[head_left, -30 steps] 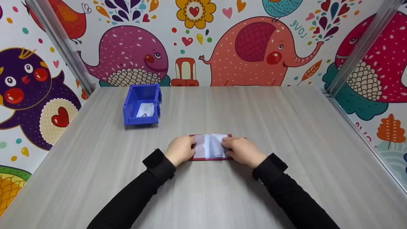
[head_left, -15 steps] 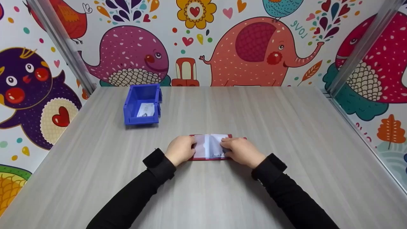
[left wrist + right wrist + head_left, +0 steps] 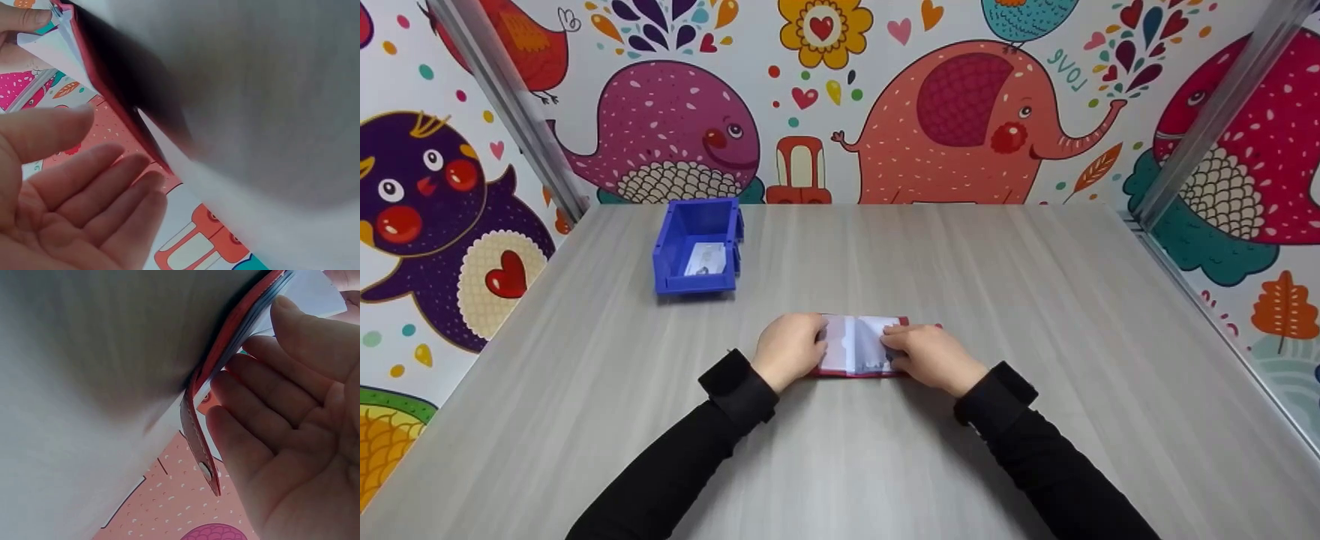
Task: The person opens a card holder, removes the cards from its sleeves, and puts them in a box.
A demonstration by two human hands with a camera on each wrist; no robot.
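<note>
A red card holder (image 3: 834, 373) with clear, pale leaves lies spread on the table in front of the person. The left hand (image 3: 789, 346) is at its left edge, thumb and fingers apart; in the left wrist view these fingers (image 3: 121, 191) are loosely extended beside the red cover (image 3: 90, 62). On the right side, the right hand (image 3: 934, 354) holds the leaves, its thumb (image 3: 287, 312) over them and its fingertips along their edge. A red strap (image 3: 197, 441) with a metal snap hangs off the cover. One white leaf (image 3: 56, 48) stands partly raised.
Toward the back left of the table (image 3: 1035, 277) stands a blue plastic bin (image 3: 695, 284) with a white card (image 3: 706, 259) inside. Walls with cartoon animals and metal posts (image 3: 1215, 120) border the table's back and sides.
The left hand has shifted slightly up and inward along the card holder's left edge, covering its upper left corner. The right hand stays in place.
</note>
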